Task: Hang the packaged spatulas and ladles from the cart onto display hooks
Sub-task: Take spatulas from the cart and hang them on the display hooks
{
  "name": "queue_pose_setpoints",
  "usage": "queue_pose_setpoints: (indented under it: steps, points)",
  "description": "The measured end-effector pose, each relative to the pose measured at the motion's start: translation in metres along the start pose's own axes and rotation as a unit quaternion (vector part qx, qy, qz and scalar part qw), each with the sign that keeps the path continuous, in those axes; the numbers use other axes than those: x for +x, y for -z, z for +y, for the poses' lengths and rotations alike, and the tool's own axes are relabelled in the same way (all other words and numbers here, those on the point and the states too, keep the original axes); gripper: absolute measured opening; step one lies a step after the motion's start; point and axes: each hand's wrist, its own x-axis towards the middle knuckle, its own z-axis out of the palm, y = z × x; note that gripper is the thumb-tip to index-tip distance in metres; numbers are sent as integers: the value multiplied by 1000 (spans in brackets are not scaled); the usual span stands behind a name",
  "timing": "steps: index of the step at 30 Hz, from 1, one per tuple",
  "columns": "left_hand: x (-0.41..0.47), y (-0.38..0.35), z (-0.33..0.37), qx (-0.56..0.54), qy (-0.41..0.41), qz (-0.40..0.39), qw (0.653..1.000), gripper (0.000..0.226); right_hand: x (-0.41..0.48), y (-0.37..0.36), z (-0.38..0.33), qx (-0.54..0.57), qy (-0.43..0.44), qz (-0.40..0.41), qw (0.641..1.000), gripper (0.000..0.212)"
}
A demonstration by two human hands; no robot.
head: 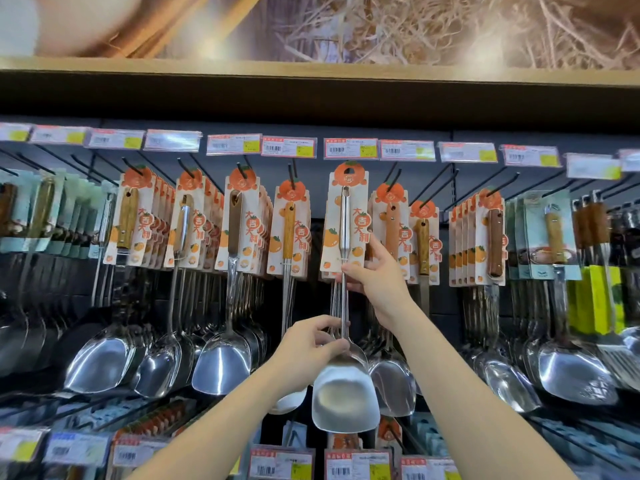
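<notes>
Presently, item in hand: packaged spatula (345,271), all-steel, on an orange-printed backing card (346,216); held upright before the display, centre of the scene.
Right hand (372,278): fingers closed around the steel handle just below the card's lower edge.
Left hand (313,344): pinched on the neck just above the blade (344,400), which is steadied low and near.
Hang hole (349,173): at the card's top, just under the price tag rail (349,147); whether a hook (394,178) has been threaded through it cannot be told.
Neighbouring stock: carded ladles (228,362) to the left, wood-handled spatulas (391,230) close on the right, all hung on black hooks.
Cart: not in view.
Risk, missed hook: if the hole is not seated fully, the spatula would be dropped on release.
Risk, torn card: the weight is carried by thin card; a tilted pull could rip the hole.
Risk, knocked stock: close neighbours could be swung or dislodged by the blade or the right wrist.
</notes>
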Motion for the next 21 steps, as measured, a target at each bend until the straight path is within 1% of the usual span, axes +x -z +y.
queue_pose_setpoints:
  steps: [3, 6, 11, 14, 18, 21]
  points:
    - [4, -1, 3, -8, -2, 5, 1000, 33, 8, 0, -2, 11, -10, -11, 1000, 77]
    - [10, -2, 2, -6, -4, 12, 1000, 34, 14, -1, -1, 24, -15, -10, 1000, 72]
    - [18, -5, -4, 2, 7, 6, 1000, 38, 25, 1, 13, 10, -32, -1, 999, 72]
    - [22, -11, -7, -6, 27, 24, 999, 39, 31, 3, 21, 1, -51, -1, 999, 70]
    - [35, -15, -16, 26, 49, 41, 998, 40, 42, 1, 33, -30, -70, 5, 997, 64]
    - [42, -15, -20, 59, 69, 31, 995, 46, 53, -2, 41, -54, -95, 5, 994, 70]
